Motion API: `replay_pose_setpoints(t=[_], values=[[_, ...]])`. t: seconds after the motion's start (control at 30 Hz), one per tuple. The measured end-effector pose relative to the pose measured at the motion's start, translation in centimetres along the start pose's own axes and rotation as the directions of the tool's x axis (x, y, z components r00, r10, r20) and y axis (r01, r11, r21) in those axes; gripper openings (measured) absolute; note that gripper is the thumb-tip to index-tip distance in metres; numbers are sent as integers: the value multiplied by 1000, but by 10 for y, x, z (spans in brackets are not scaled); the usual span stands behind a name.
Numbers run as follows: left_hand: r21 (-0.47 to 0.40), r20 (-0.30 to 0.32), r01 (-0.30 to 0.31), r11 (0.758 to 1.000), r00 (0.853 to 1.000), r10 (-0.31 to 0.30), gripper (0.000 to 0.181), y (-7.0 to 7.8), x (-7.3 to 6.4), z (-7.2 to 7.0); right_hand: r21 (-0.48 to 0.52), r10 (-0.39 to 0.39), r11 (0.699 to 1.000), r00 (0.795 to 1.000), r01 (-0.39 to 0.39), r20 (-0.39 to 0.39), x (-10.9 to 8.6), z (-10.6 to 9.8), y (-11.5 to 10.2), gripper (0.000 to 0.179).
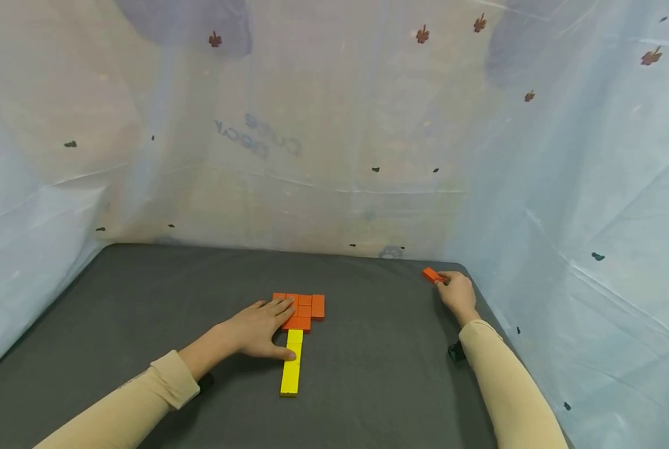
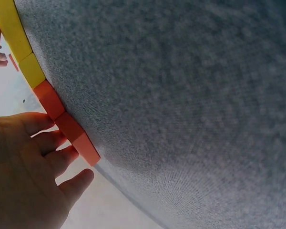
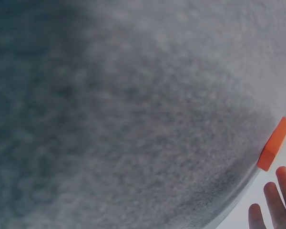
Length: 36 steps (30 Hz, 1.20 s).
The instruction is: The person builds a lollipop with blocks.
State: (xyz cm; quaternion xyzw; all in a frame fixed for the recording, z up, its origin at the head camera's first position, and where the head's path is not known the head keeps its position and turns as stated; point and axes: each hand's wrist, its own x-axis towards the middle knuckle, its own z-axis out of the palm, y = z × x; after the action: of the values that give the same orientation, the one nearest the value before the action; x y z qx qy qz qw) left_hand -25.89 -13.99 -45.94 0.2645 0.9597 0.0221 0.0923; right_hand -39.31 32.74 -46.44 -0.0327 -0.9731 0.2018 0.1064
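Several orange blocks [image 1: 303, 323] lie flat and edge to edge in a patch on the dark cloth. Below them runs a yellow strip [image 1: 291, 379], a short block above a longer part. My left hand [image 1: 258, 330] lies over the patch's left side with spread fingers, its thumb touching the yellow strip. The left wrist view shows its fingertips along the orange blocks [image 2: 70, 128]. Far to the right, my right hand [image 1: 458, 296] pinches a single orange block [image 1: 430, 274] by its near end. In the right wrist view that block [image 3: 275, 143] appears beside partly cropped fingers.
Dark grey cloth [image 1: 379, 349] covers the table, whose right edge runs close to my right forearm. Translucent plastic sheeting [image 1: 312, 206] with small leaf marks hangs behind and along both sides. A dark device [image 1: 456, 352] shows at my right wrist.
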Motion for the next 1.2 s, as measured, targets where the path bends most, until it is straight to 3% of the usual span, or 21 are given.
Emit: replay_pose_setpoints(t=[0.3, 0.8, 1.2], values=[[-10, 5, 1, 1000, 1000, -1, 109, 1, 0, -1, 24, 95, 995, 995, -96, 41, 7, 4, 10, 40], [-1, 1, 0, 1000, 1000, 0, 108, 1, 1, 0, 64, 130, 989, 991, -132, 28, 8, 6, 11, 37], [31, 4, 4, 1000, 1000, -4, 108, 3, 1, -3, 196, 59, 979, 998, -53, -24, -6, 3, -2, 36]])
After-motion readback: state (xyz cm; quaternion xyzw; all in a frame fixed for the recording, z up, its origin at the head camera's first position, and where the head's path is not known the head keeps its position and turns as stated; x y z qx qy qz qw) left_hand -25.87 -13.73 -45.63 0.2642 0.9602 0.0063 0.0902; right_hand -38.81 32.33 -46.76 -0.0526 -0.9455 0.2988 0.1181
